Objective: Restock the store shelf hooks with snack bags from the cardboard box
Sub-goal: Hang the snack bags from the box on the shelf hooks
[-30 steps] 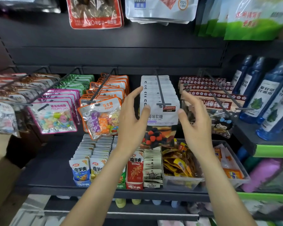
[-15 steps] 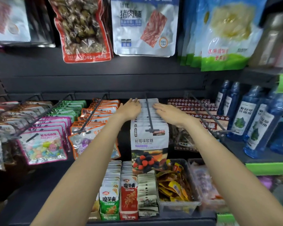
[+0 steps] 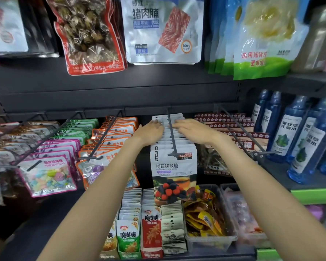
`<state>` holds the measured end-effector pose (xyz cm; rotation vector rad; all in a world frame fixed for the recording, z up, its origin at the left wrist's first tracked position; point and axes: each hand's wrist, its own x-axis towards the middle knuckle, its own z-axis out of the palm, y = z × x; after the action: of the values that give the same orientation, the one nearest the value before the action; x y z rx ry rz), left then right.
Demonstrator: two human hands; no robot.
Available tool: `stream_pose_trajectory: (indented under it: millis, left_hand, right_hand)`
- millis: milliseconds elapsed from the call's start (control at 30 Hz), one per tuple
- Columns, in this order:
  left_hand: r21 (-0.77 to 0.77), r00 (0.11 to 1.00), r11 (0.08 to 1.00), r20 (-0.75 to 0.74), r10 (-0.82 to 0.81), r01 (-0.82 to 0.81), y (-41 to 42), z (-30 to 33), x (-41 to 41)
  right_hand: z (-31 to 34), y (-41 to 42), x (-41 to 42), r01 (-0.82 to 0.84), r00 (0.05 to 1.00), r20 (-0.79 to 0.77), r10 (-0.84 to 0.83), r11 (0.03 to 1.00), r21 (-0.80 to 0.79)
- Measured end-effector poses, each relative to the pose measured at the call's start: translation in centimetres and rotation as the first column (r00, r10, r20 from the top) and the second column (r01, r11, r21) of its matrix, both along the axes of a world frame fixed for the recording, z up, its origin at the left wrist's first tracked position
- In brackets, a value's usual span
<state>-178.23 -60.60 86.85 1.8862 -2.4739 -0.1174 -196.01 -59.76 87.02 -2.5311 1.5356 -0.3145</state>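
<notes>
Hands are laid flat on the tops of the raspberry gummy bags [image 3: 172, 140] hanging in a packed row on the centre hook [image 3: 171, 132], just above the middle of the frame. The left hand [image 3: 151, 129] rests on the row's left side and the right hand [image 3: 193, 129] on its right side, with the hook rod running between them. Fingers are stretched forward and fairly straight; nothing is pinched or held, and the fingertips are pressed toward the back bags. The front bag [image 3: 174, 174] hangs at the hook's upturned tip, its label facing out.

The row appears to be getting pushed back or evened out, so this hook looks nearly stocked. The cardboard box is not in view.

Trouble could come from the crowding. If the bags are pushed unevenly, one hang hole could be torn or a bag tilted off line. If the row springs forward when released, the front bag could be slid off the tip and dropped onto the packets [image 3: 151, 228] and the clear tub [image 3: 211, 240] at lower centre. The neighbouring orange-edged bags [image 3: 109, 147] at centre left sit close to the left forearm and could be knocked askew.
</notes>
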Motion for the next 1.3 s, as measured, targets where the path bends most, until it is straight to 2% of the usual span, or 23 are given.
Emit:
stream_pose_trajectory:
  millis: [133, 233, 300, 367, 567, 767, 1100, 1200, 1300]
  left_hand:
    - [0.001, 1.0, 1.0, -0.011, 0.008, -0.007, 0.3, 0.1, -0.2]
    - [0.021, 0.994, 1.0, -0.107, 0.003, -0.001, 0.6, 0.1, -0.2]
    - [0.029, 0.988, 0.999, -0.154, -0.011, 0.015, 0.6, -0.2, 0.1]
    - [0.034, 0.985, 0.999, -0.172, -0.012, 0.018, 0.4, -0.5, 0.4]
    - [0.041, 0.993, 0.999, -0.117, 0.013, -0.009, -0.1, -0.8, 0.3]
    - [0.054, 0.995, 0.998, -0.097, 0.017, -0.012, 0.1, -0.5, 0.2]
    - [0.049, 0.998, 0.999, -0.058, -0.002, 0.004, 0.6, -0.1, 0.0]
    - [0.009, 0.995, 1.0, -0.1, 0.007, -0.006, 0.2, -0.4, 0.0]
    - [-0.085, 0.975, 0.994, -0.216, 0.044, -0.064, -0.5, -0.3, 0.2]
  right_hand:
    - [0.2, -0.6, 0.3, -0.029, 0.999, -0.036, 0.03, 1.0, 0.011]
    - [0.1, -0.9, 0.6, -0.046, 0.998, -0.051, 0.048, 0.998, 0.036]
    - [-0.1, -0.9, 0.4, -0.046, 0.999, -0.019, 0.046, 0.999, 0.004]
    - [-0.1, -0.8, 0.0, 0.021, 0.996, 0.083, -0.02, 1.0, -0.017]
    - [-0.1, -1.2, -0.1, 0.11, 0.993, 0.03, -0.114, 0.988, 0.109]
    - [0.0, -1.2, -0.1, 0.11, 0.993, -0.057, -0.106, 0.991, 0.07]
    - [0.1, -1.2, -0.2, 0.105, 0.992, -0.067, -0.103, 0.994, 0.027]
    - [0.3, -1.3, -0.1, 0.096, 0.992, -0.08, -0.094, 0.995, 0.019]
    - [0.3, -1.3, -0.1, 0.103, 0.99, -0.098, -0.102, 0.995, 0.001]
